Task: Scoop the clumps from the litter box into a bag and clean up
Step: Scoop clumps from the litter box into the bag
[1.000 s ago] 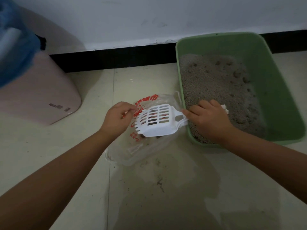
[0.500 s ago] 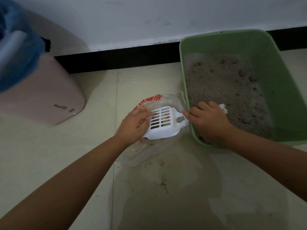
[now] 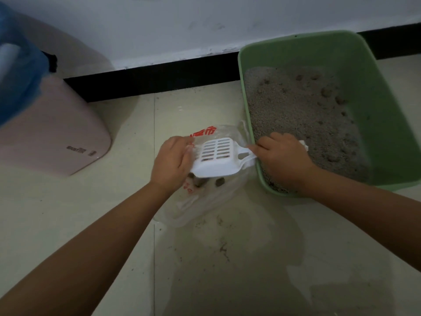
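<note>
A green litter box [image 3: 385, 115] with grey litter [image 3: 303, 115] stands on the floor at the right, several dark clumps showing in it. Beside its left wall lies a clear plastic bag [image 3: 211, 197] with red print, a few dark clumps [image 3: 219, 182] inside. Over the bag is a white slotted scoop [image 3: 216, 156], tilted onto its side. My right hand [image 3: 284, 160] grips the scoop's handle above the box's near-left corner. My left hand [image 3: 173, 163] holds the bag's edge, its fingers against the scoop's front rim.
A pink bin [image 3: 52, 128] with a blue liner [image 3: 16, 71] stands at the left by the white wall and black skirting [image 3: 159, 76]. Litter crumbs and dirt marks [image 3: 223, 247] dot the beige floor tiles in front of the bag.
The scoop has tipped further onto its side over the bag. My left hand has shifted right, from the bag's left edge to the scoop's front rim. Clumps now show in the bag.
</note>
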A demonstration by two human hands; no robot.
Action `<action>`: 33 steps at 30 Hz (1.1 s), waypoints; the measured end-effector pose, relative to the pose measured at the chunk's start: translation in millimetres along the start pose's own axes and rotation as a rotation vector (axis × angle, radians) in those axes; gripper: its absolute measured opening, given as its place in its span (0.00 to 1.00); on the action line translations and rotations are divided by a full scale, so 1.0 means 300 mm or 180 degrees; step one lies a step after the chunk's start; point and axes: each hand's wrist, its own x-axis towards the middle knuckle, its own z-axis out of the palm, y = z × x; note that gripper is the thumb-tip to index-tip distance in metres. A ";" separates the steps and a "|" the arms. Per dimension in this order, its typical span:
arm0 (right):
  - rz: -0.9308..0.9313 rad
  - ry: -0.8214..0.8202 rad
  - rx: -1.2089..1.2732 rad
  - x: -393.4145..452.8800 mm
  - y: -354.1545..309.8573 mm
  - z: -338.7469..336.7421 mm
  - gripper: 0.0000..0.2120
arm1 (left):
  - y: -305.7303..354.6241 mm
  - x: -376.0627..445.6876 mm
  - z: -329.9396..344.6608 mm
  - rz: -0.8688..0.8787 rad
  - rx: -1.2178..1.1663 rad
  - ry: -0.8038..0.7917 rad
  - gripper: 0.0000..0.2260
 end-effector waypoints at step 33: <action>0.1804 -0.3432 -0.2220 -0.191 0.417 -0.187 0.06 | 0.278 0.292 0.221 0.3077 0.1346 -0.0670 0.14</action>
